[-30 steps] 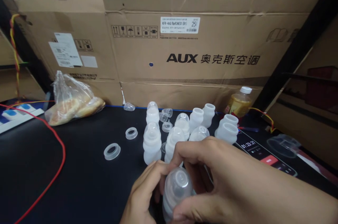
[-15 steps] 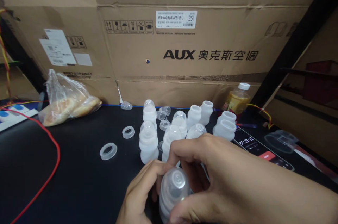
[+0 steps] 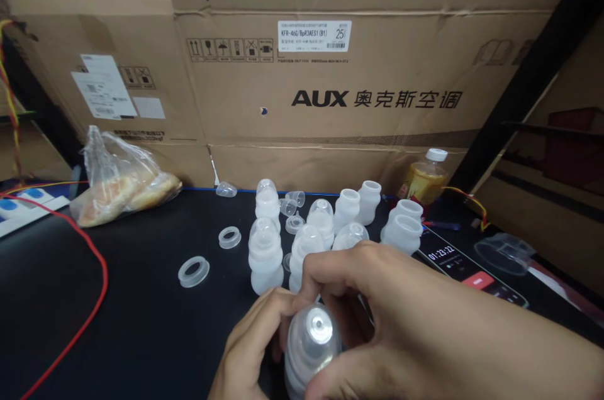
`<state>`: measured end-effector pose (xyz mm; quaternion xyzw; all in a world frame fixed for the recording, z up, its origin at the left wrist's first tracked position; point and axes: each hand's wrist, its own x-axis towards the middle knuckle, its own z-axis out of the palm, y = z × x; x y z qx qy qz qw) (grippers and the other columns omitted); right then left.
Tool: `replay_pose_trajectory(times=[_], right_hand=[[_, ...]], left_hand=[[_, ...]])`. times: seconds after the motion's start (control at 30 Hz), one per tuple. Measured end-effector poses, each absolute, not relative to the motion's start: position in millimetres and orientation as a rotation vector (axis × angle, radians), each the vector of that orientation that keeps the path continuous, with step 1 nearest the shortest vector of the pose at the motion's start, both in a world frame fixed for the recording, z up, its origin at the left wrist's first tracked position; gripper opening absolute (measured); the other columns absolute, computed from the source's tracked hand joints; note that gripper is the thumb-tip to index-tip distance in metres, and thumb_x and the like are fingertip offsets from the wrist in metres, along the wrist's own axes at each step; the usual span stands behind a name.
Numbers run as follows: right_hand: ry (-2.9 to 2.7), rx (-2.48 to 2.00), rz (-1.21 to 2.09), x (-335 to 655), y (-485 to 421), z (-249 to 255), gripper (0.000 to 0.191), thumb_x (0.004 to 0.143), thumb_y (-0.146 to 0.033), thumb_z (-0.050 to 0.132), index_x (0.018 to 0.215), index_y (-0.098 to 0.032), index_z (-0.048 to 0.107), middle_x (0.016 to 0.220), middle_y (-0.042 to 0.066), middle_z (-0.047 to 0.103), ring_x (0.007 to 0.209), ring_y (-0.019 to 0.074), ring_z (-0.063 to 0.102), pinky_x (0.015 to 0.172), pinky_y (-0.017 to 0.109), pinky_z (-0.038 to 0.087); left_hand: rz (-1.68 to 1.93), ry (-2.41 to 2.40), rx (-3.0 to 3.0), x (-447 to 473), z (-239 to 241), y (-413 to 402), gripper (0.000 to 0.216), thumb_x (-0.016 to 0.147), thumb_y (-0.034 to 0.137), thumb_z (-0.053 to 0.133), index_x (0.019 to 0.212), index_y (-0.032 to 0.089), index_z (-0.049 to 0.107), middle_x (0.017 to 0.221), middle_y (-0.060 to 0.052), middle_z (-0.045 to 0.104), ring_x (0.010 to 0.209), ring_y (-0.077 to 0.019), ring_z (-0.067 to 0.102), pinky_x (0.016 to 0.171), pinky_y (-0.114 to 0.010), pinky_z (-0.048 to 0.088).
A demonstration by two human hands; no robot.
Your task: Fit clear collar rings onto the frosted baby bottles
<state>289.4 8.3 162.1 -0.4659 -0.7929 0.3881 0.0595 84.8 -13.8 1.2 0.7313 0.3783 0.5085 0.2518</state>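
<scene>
Where cartons (image 3: 330, 98) loom, black tabletop (image 3: 141, 324).

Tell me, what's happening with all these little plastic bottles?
A person holds one small capped bottle in both hands: the left hand from the side, the right hand wrapped around it. Beyond it, more small bottles stand on the black table, some capped, some open, with loose rings beside them.

bottle (image 3: 309, 346) | cap end tipped slightly more toward camera
</scene>
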Motion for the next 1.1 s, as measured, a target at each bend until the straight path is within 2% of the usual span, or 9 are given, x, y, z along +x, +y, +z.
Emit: replay_pose_trajectory(times=[0.1,0.2,0.3,0.43,0.7,0.9,1.0,1.1], right_hand=[[-2.421,-1.382,1.126,291.1,9.5,160.1,0.04,0.074,-0.034,0.107,0.08,-0.024,0.069,0.07,-0.008,0.056,0.07,0.0122,0.052,0.061,0.024,0.033],[-2.348,-1.408,1.201,292.6,8.8,157.6,0.037,0.079,-0.034,0.103,0.084,-0.024,0.068,0.07,-0.009,0.059,0.065,0.0104,0.055,0.058,0.024,0.032],[-2.339,-1.393,1.228,291.7,9.1,157.6,0.037,0.079,-0.033,0.102,0.083,-0.024,0.067,0.069,-0.01,0.06,0.064,0.01,0.055,0.055,0.023,0.033],[-2.339,-1.378,1.288,291.9,10.6,156.7,0.038,0.078,-0.037,0.102,0.084,-0.025,0.067,0.07,-0.009,0.061,0.066,0.0115,0.057,0.054,0.024,0.035],[-2.243,-1.334,1.422,301.6,12.6,143.8,0.041,0.077,-0.045,0.1,0.092,-0.025,0.067,0.077,-0.009,0.059,0.072,0.0124,0.056,0.06,0.023,0.042],[-2.202,-1.271,1.494,303.0,15.5,145.0,0.04,0.079,-0.037,0.1,0.089,-0.025,0.062,0.076,-0.011,0.059,0.07,0.0108,0.054,0.057,0.022,0.039],[-2.25,-1.223,1.528,303.1,14.8,142.3,0.04,0.081,-0.032,0.099,0.088,-0.025,0.06,0.076,-0.011,0.059,0.071,0.0108,0.055,0.057,0.022,0.04],[-2.248,-1.15,1.522,303.5,13.4,136.6,0.039,0.084,-0.028,0.097,0.089,-0.025,0.059,0.077,-0.011,0.059,0.073,0.01,0.054,0.059,0.021,0.039]], left_hand=[[1.395,1.021,1.979,84.9,-1.2,-13.8,0.056,0.083,0.073,0.095,0.128,0.042,0.084,0.08,0.006,0.065,0.065,-0.0144,0.062,0.058,-0.021,0.054],[1.402,1.009,1.963,85.7,-2.6,-13.7,0.06,0.082,0.075,0.094,0.13,0.039,0.084,0.079,0.005,0.064,0.065,-0.0145,0.06,0.059,-0.021,0.054],[1.398,0.991,1.947,86.1,-2.7,-13.4,0.05,0.086,0.073,0.092,0.115,0.033,0.086,0.077,0.004,0.063,0.065,-0.0147,0.061,0.059,-0.021,0.054],[1.361,1.007,1.939,85.5,-1.8,-13.2,0.045,0.086,0.071,0.092,0.095,0.029,0.079,0.077,0.003,0.064,0.065,-0.0155,0.06,0.06,-0.022,0.055],[1.408,1.089,2.092,88.0,2.9,-15.7,0.047,0.1,0.074,0.076,0.088,0.028,0.073,0.073,0.002,0.064,0.059,-0.0172,0.063,0.056,-0.026,0.054],[1.471,1.083,2.079,91.4,5.2,-16.6,0.052,0.105,0.076,0.066,0.087,0.029,0.075,0.071,0.001,0.065,0.058,-0.018,0.063,0.054,-0.028,0.052],[1.473,1.051,2.117,91.4,6.4,-16.6,0.051,0.106,0.077,0.066,0.093,0.029,0.076,0.072,0.002,0.064,0.058,-0.0175,0.063,0.055,-0.028,0.05],[1.458,1.044,2.157,91.9,6.8,-17.1,0.052,0.11,0.078,0.057,0.1,0.03,0.074,0.074,0.003,0.064,0.059,-0.017,0.062,0.055,-0.029,0.048]])
